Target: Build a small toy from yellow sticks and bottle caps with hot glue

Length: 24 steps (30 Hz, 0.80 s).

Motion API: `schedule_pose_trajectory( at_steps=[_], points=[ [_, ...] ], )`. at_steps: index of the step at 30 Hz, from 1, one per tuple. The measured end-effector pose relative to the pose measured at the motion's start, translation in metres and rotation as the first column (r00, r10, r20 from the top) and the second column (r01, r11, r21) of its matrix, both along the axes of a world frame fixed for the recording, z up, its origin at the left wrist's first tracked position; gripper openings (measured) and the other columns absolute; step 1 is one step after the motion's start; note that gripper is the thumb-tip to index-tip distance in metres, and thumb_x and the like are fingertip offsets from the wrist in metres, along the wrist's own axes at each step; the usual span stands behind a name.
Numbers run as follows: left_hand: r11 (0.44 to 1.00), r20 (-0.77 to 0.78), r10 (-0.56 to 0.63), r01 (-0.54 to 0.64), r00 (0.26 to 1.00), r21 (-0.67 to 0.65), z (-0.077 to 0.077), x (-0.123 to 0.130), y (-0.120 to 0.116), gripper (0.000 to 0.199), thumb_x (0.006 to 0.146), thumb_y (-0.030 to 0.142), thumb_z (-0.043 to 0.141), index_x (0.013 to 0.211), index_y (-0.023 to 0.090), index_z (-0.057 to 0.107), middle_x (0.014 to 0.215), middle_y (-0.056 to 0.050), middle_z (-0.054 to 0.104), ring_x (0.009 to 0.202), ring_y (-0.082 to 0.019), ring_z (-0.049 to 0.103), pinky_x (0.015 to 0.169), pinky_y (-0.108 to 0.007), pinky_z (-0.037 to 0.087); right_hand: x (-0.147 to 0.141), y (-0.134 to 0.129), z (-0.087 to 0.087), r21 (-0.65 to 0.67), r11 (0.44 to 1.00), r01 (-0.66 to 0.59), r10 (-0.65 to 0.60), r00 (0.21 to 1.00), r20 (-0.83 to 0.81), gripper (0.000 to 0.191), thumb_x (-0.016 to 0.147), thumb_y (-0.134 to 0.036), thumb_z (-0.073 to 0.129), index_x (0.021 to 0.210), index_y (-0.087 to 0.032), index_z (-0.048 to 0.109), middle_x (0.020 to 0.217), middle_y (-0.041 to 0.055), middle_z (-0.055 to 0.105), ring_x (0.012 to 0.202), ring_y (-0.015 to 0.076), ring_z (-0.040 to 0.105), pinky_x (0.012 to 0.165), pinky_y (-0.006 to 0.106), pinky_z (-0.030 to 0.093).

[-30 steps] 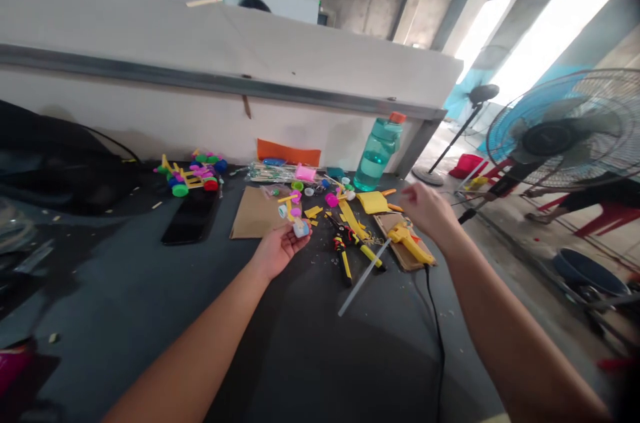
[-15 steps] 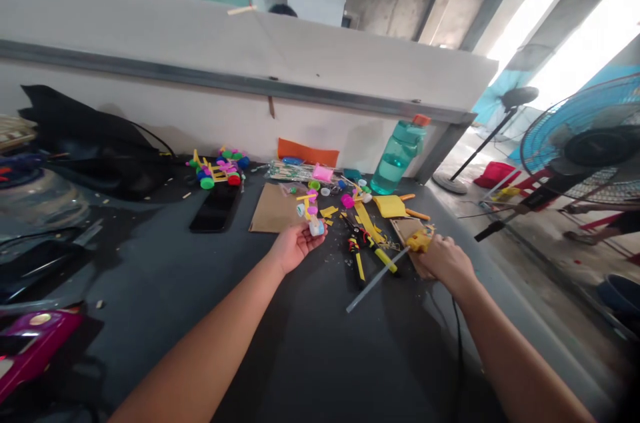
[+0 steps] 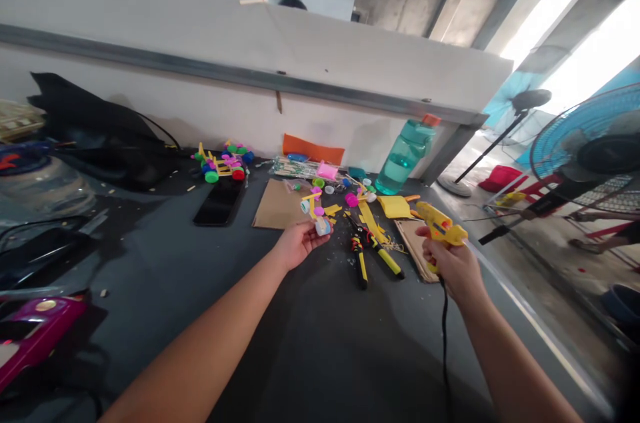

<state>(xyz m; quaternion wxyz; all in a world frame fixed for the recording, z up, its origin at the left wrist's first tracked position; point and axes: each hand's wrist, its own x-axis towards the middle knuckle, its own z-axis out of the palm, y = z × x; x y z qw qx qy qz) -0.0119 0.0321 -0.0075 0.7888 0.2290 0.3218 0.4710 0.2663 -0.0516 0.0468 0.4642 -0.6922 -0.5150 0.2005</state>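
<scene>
Between the fingertips of my left hand (image 3: 296, 246) is a small white cap (image 3: 323, 227). Yellow sticks and pink and pale caps show just behind it; whether they are joined to it I cannot make out. My right hand (image 3: 456, 268) grips a yellow glue gun (image 3: 441, 223) by its handle, raised above the table's right side with the nozzle toward the upper left. A black cord (image 3: 445, 323) runs down from the handle. Pliers (image 3: 359, 256) with yellow and black handles lie between my hands. Beneath the glue gun rests a piece of cardboard (image 3: 415, 246).
Behind my left hand lies a cardboard sheet (image 3: 270, 204), beside a black phone (image 3: 219, 202). Colourful cap-and-stick pieces (image 3: 225, 163) sit farther back. A teal bottle (image 3: 400, 160) stands by the partition (image 3: 200, 96). A fan (image 3: 595, 150) is off to the right.
My right hand has lifted and turned the glue gun upright; the glue stick that stuck out toward the lower left no longer shows. My left hand stays almost still. The view has shifted slightly.
</scene>
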Motion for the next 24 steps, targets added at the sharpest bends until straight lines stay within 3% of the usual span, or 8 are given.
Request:
schedule_pose_trajectory(
  at_steps=[2, 6, 12, 18, 21, 24],
  points=[
    [1.000, 0.006, 0.003, -0.003, 1.000, -0.002, 0.000, 0.001, 0.000, 0.022, 0.085, 0.011, 0.045, 0.091, 0.004, 0.065, 0.088, -0.017, 0.070, 0.080, -0.020, 0.067, 0.070, -0.028, 0.056, -0.022, -0.006, 0.006, 0.012, 0.987, -0.159, 0.153, 0.924, -0.351, 0.026, 0.071, -0.030, 0.054, 0.090, -0.014, 0.061, 0.058, -0.0013, 0.050, 0.049, 0.0104, 0.044, 0.044, 0.021, 0.032],
    [1.000, 0.008, 0.006, -0.006, 1.000, -0.013, -0.002, 0.003, 0.000, 0.023, 0.087, 0.011, 0.043, 0.089, 0.004, 0.065, 0.086, -0.017, 0.070, 0.077, -0.020, 0.068, 0.068, -0.028, 0.056, -0.060, -0.011, 0.002, 0.045, 0.948, -0.315, 0.273, 0.731, -0.625, 0.020, 0.069, -0.026, 0.059, 0.084, -0.014, 0.062, 0.067, 0.0024, 0.057, 0.054, 0.0098, 0.047, 0.047, 0.021, 0.036],
    [0.999, 0.006, 0.031, -0.030, 1.000, -0.044, -0.004, 0.001, 0.002, 0.020, 0.087, 0.019, 0.049, 0.085, 0.006, 0.063, 0.078, -0.014, 0.069, 0.068, -0.017, 0.067, 0.063, -0.025, 0.056, -0.081, -0.018, -0.022, 0.028, 0.898, -0.439, 0.324, 0.618, -0.716, 0.019, 0.073, -0.023, 0.057, 0.087, -0.013, 0.063, 0.059, 0.0008, 0.055, 0.052, 0.0095, 0.046, 0.047, 0.021, 0.035],
    [0.999, 0.011, 0.042, -0.041, 0.999, -0.027, -0.006, 0.002, 0.002, 0.015, 0.086, 0.022, 0.054, 0.086, 0.009, 0.063, 0.075, -0.009, 0.068, 0.065, -0.014, 0.065, 0.063, -0.026, 0.057, -0.076, -0.023, -0.026, 0.109, 0.870, -0.481, 0.339, 0.421, -0.842, 0.023, 0.071, -0.026, 0.055, 0.089, -0.014, 0.063, 0.070, 0.0044, 0.059, 0.049, 0.0089, 0.043, 0.045, 0.022, 0.032],
    [0.998, 0.000, 0.062, -0.062, 0.998, -0.002, -0.005, 0.005, -0.001, 0.011, 0.083, 0.019, 0.058, 0.082, 0.010, 0.064, 0.074, -0.007, 0.068, 0.063, -0.013, 0.064, 0.063, -0.026, 0.057, -0.073, -0.023, -0.026, 0.111, 0.868, -0.485, 0.330, 0.394, -0.858, 0.023, 0.069, -0.027, 0.055, 0.086, -0.014, 0.063, 0.078, 0.0067, 0.062, 0.048, 0.0089, 0.043, 0.044, 0.023, 0.032],
    [0.998, -0.004, 0.068, -0.067, 0.998, 0.018, -0.004, 0.006, -0.003, 0.008, 0.081, 0.017, 0.061, 0.080, 0.010, 0.064, 0.074, -0.006, 0.068, 0.062, -0.012, 0.064, 0.062, -0.025, 0.057, -0.072, -0.023, -0.027, 0.117, 0.867, -0.485, 0.342, 0.409, -0.846, 0.024, 0.069, -0.027, 0.055, 0.087, -0.014, 0.064, 0.074, 0.0059, 0.061, 0.048, 0.0094, 0.042, 0.044, 0.024, 0.032]
  ],
)
